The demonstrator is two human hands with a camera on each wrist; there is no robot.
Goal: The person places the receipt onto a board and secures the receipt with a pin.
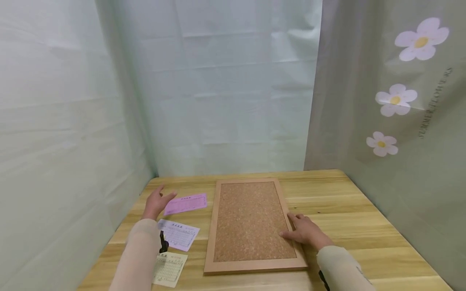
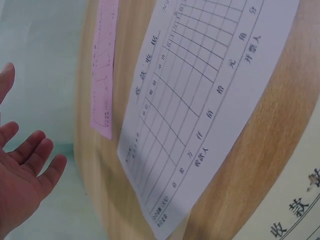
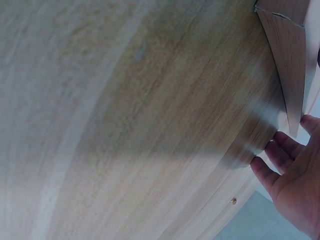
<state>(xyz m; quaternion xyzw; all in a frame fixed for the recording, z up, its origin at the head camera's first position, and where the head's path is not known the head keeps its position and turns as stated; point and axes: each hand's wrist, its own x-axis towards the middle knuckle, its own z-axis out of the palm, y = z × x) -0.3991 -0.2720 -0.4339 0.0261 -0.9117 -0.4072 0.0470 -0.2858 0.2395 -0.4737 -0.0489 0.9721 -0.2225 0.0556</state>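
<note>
Light-wood tabletop w/ streaky grain [image 1: 349,226] is filling the lower part of the head view, and its far corners are rounding off near hanging fabric. Pale mint sheet [image 1: 225,89] is covering the back, a similar whitish-green sheet [image 1: 62,121] is hanging on the L side, and a grey-green one [image 1: 346,81] is hanging on the R w/ three white yellow-centred flowers [image 1: 422,42] and dark "SUMMER FLOWERS" lettering [image 1: 435,103] running up it. Rectangular cork board w/ a tan wood frame [image 1: 251,218] is lying flat mid-table. Right hand [image 1: 305,230] is resting at its R edge, thumb reaching over the frame, fingers spreading along the outer side by the tabletop; can't tell how hard it's pressing, tbh. Left hand [image 1: 156,203] is hovering by the pink printed paper slip [image 1: 189,203] near the far L, fingers spreading loosely, thumb sticking out, pinching nothing. Pale lavender printed slip [image 1: 180,234] is lying nearer, then a cream printed slip [image 1: 170,268] partly hiding behind the pale L sleeve [image 1: 134,254].
</note>
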